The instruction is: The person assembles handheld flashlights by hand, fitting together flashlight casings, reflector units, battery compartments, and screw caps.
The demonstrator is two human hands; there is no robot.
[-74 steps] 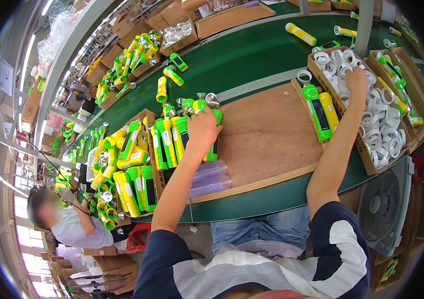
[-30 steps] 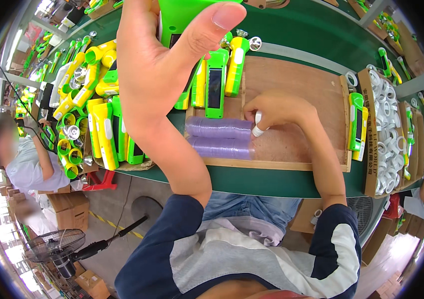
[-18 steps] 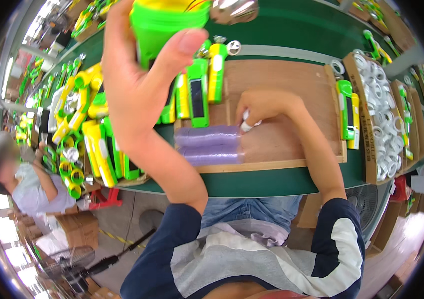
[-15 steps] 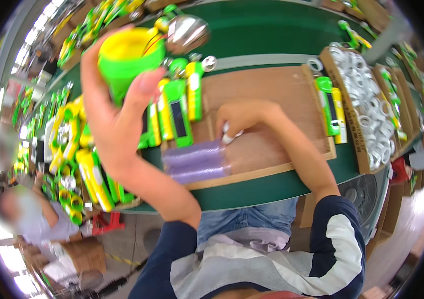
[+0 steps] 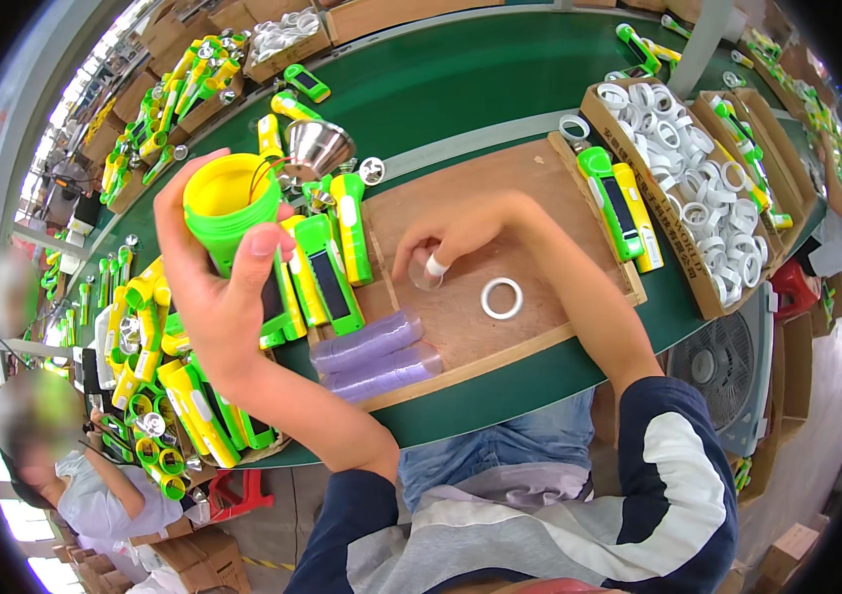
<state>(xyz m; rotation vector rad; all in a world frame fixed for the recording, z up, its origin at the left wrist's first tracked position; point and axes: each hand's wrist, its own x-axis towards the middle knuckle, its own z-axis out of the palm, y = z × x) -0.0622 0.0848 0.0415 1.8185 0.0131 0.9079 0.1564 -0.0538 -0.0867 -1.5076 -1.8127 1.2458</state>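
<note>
My left hand (image 5: pixel 228 287) is wrapped round a flashlight body (image 5: pixel 233 213), green outside with a yellow open mouth facing up. From that mouth thin wires run to a shiny cone-shaped reflector (image 5: pixel 318 148), which hangs off the far right side of the rim. Over the wooden board, my right hand (image 5: pixel 456 238) pinches a clear round lens (image 5: pixel 428 275) by its edge; one finger wears a white cover. A white ring (image 5: pixel 501 298) lies flat on the board to the right of that hand. Two purplish rolls of stacked clear discs (image 5: pixel 372 356) lie at the board's near left corner.
The wooden board (image 5: pixel 550 238) has raised edge strips and lies on a green table (image 5: pixel 461 84). Green and yellow flashlights (image 5: pixel 327 272) crowd its left side, others its right edge (image 5: pixel 619 208). Beyond stands a carton of white rings (image 5: pixel 683 163). Another person (image 5: pixel 94 485) sits at far left.
The view has shifted. My right hand has moved a little left, showing the clear lens in its fingers and the white ring lying on the board. My left hand still holds the flashlight body.
</note>
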